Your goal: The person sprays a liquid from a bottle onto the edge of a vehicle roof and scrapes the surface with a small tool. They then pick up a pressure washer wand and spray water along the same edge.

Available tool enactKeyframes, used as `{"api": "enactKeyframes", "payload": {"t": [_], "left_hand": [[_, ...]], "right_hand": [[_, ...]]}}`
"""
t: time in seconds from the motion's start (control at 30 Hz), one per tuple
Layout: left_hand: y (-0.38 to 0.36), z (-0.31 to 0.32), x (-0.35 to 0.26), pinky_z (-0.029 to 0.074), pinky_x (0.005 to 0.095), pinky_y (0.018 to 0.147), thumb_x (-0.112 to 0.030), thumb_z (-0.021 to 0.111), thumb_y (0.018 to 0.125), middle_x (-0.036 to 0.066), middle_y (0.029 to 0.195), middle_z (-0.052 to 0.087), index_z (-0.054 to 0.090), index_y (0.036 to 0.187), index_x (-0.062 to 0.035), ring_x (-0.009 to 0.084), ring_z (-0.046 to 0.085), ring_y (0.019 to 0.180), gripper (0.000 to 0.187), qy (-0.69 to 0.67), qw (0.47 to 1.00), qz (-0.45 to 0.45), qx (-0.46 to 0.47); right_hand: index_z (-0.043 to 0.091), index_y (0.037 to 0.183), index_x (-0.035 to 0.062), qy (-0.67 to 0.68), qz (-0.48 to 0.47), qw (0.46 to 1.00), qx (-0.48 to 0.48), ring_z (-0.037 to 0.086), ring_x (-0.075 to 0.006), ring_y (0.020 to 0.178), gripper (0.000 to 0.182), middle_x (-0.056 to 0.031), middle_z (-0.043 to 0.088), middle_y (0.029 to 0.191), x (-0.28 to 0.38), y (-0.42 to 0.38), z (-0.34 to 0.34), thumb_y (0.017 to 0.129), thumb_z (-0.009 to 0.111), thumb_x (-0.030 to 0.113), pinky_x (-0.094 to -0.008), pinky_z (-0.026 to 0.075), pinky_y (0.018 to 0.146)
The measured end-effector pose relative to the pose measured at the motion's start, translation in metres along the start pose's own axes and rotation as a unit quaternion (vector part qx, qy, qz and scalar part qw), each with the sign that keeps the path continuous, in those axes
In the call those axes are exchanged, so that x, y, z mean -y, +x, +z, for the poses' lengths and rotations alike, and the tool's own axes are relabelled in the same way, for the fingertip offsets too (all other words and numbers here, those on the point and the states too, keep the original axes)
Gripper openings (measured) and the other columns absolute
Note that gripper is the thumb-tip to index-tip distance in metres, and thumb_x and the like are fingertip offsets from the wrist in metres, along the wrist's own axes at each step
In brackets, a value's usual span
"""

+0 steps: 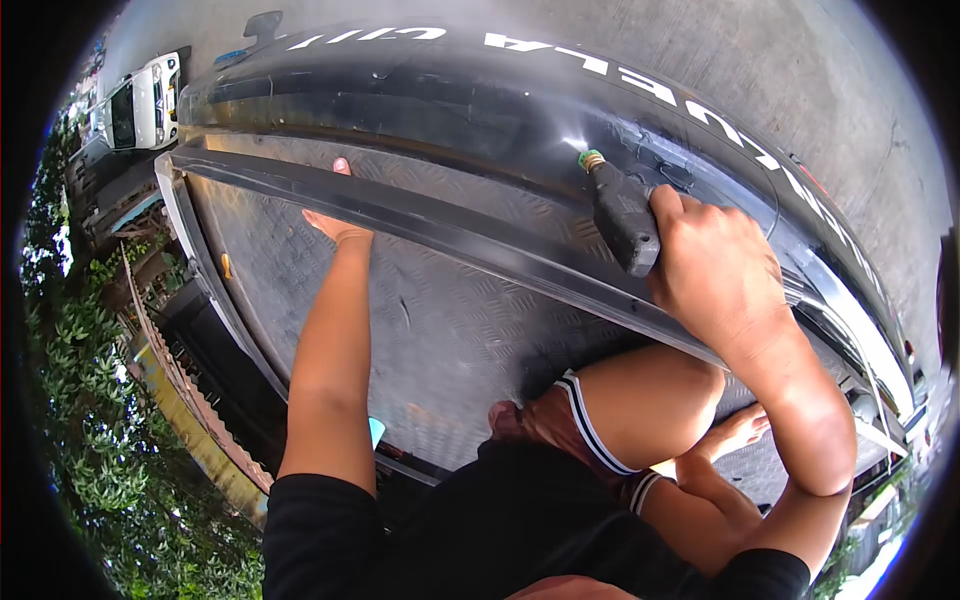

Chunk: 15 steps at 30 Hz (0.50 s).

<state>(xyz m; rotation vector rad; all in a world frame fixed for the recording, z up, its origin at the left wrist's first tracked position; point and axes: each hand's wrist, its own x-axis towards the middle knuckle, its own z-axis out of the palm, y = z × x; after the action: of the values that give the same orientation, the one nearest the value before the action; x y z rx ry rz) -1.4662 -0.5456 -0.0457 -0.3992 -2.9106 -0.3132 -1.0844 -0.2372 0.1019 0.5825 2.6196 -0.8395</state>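
Note:
My right hand is wrapped round the handle of a black spray gun with a green-tipped nozzle. Fine mist leaves the nozzle towards the dark, wet outer panel with white lettering. My left hand grips a long dark rail; its thumb shows on the far side of the rail and part of the hand shows on the near side. The rest of its fingers are hidden. Below the rail lies a textured metal floor.
My bent leg and bare foot rest on the textured floor. A white vehicle stands at the upper left. Leafy trees and a yellowish wall lie at the left, with grey pavement beyond the panel.

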Motion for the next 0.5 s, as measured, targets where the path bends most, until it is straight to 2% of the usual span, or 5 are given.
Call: {"api": "enactKeyframes", "payload": {"t": [0.1, 0.2, 0.3, 0.4, 0.5], "left_hand": [[0.002, 0.0, -0.002, 0.039, 0.0454, 0.121, -0.059, 0.074, 0.093, 0.022, 0.153, 0.06, 0.054, 0.155, -0.0016, 0.0385, 0.056, 0.141, 0.087, -0.024, 1.0, -0.011, 0.009], [-0.003, -0.008, -0.015, 0.038, 0.0454, 0.122, -0.059, 0.074, 0.093, 0.023, 0.151, 0.061, 0.055, 0.154, -0.0006, 0.0393, 0.055, 0.141, 0.087, -0.077, 0.995, -0.057, 0.031], [-0.001, -0.001, -0.005, 0.039, 0.0452, 0.121, -0.058, 0.075, 0.092, 0.024, 0.151, 0.061, 0.056, 0.152, 0.0008, 0.0395, 0.056, 0.141, 0.086, -0.031, 1.0, -0.003, -0.003], [-0.002, -0.004, -0.009, 0.041, 0.0451, 0.12, -0.056, 0.076, 0.092, 0.024, 0.152, 0.061, 0.057, 0.151, 0.0014, 0.0391, 0.056, 0.141, 0.085, -0.033, 0.999, 0.002, -0.004], [-0.003, -0.001, -0.006, 0.028, 0.0513, 0.122, -0.064, 0.065, 0.099, 0.022, 0.14, 0.063, 0.066, 0.133, 0.0036, 0.0386, 0.049, 0.137, 0.075, -0.063, 0.998, 0.018, -0.007]], "right_hand": [[0.063, 0.095, -0.002, -0.009, -0.017, 1.0, 0.014, 0.08, -0.037, 0.077, 0.02, -0.0232, 0.076, 0.084, 0.006, 0.003, 0.002, 0.086, 0.074, 0.011, -0.0452, 0.066, 0.068], [0.063, 0.097, -0.0031, -0.004, 0.014, 1.0, 0.01, 0.079, -0.0377, 0.079, 0.022, -0.0223, 0.076, 0.083, 0.012, 0.007, 0.0, 0.086, 0.074, 0.012, -0.0461, 0.066, 0.071], [0.063, 0.097, -0.0039, 0.041, -0.01, 0.999, 0.032, 0.078, -0.0414, 0.079, 0.024, -0.0228, 0.075, 0.08, 0.01, -0.001, -0.007, 0.082, 0.076, 0.011, -0.0486, 0.064, 0.073], [0.064, 0.095, -0.0042, 0.075, -0.013, 0.997, 0.024, 0.075, -0.0453, 0.08, 0.026, -0.0238, 0.073, 0.078, -0.009, -0.019, -0.038, 0.077, 0.076, 0.01, -0.0513, 0.062, 0.074], [0.064, 0.093, -0.0032, 0.034, 0.025, 0.997, 0.06, 0.073, -0.0468, 0.079, 0.025, -0.026, 0.07, 0.076, -0.032, -0.043, -0.037, 0.072, 0.073, 0.007, -0.0543, 0.06, 0.075]]}}
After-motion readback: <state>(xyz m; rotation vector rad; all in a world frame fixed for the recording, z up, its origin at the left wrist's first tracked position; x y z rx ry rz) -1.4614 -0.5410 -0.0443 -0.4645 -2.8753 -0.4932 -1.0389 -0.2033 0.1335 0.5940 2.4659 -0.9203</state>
